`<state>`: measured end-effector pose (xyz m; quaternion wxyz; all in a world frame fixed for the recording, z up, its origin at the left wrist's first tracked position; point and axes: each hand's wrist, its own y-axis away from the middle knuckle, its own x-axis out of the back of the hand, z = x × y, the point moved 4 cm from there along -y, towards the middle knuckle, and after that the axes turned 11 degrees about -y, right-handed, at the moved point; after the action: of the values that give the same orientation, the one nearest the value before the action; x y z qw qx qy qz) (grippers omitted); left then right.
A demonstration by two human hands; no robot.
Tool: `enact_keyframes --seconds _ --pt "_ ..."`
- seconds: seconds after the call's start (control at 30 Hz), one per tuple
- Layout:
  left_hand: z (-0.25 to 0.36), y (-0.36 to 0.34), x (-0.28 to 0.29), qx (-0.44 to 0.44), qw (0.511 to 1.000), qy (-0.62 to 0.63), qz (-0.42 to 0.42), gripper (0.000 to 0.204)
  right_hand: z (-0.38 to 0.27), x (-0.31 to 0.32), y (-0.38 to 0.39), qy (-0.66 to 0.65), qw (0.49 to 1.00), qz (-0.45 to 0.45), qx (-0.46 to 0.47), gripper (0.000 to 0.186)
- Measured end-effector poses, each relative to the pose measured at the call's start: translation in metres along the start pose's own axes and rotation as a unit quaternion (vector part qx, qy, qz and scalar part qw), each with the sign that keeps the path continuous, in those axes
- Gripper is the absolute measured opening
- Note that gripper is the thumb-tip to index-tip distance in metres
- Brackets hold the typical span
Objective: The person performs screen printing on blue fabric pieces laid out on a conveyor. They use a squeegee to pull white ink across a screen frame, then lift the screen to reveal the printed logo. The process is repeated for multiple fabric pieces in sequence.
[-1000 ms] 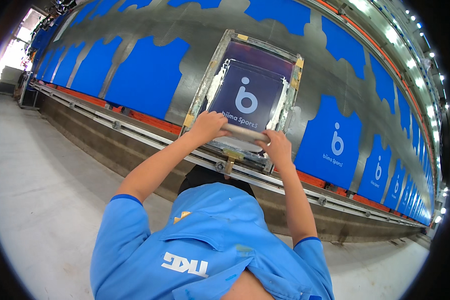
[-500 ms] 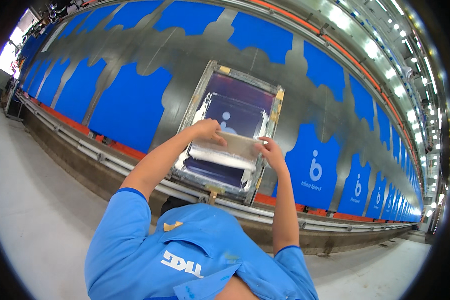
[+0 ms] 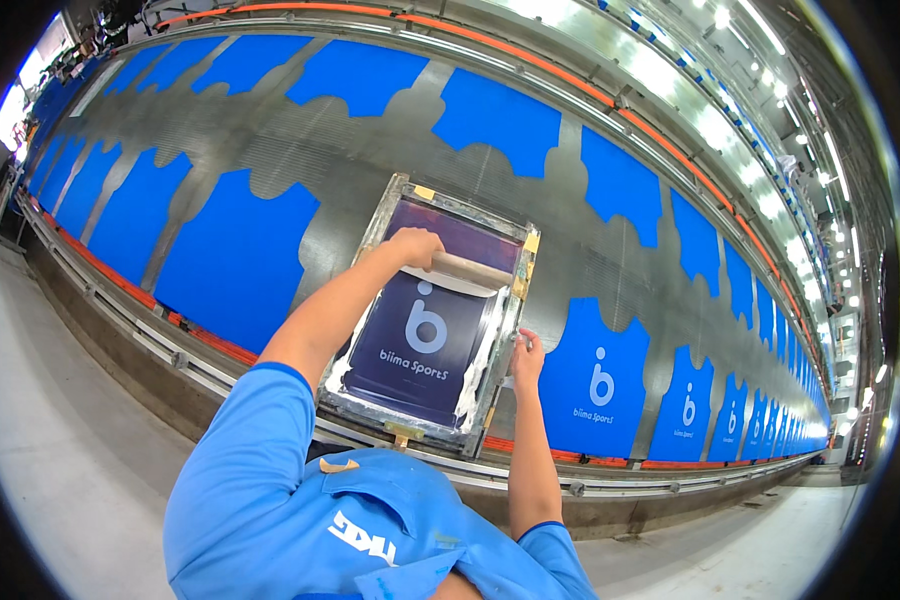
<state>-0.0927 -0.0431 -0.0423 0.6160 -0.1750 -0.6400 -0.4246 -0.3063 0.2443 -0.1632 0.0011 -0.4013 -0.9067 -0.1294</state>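
A screen-printing frame [image 3: 384, 205] lies on the long grey table, with a dark mesh showing a round pale emblem [image 3: 426, 328] and a line of lettering. White ink lines the mesh along its sides. My left hand [image 3: 415, 248] is closed around the left part of a beige squeegee [image 3: 473, 272], which lies crosswise near the far end of the mesh. At the frame's right edge, my right hand [image 3: 526, 356] has its fingers curled in, the fingertips at the rim. The squeegee's right end is free of that hand.
Blue shirt-shaped fabric pieces [image 3: 235, 250] lie in two rows along the table [image 3: 370, 150]. Near-row pieces to the right [image 3: 598, 385] bear a white print; those to the left are plain. A metal rail [image 3: 610, 488] runs along the near edge, an orange strip along the far one.
The squeegee has moved from the near part of the mesh to its far end, uncovering the emblem. My right hand has let go of it and come to the frame's right edge.
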Motion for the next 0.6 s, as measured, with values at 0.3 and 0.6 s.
enact_keyframes --seconds 0.3,0.6 --pt "0.046 0.112 -0.030 0.032 0.998 0.054 0.011 0.050 -0.058 -0.011 -0.059 -0.034 0.999 -0.034 0.015 0.027" --pt "0.109 0.230 -0.108 -0.024 0.994 0.052 0.095 0.066 -0.075 -0.005 -0.083 -0.032 0.990 0.052 0.129 0.020"
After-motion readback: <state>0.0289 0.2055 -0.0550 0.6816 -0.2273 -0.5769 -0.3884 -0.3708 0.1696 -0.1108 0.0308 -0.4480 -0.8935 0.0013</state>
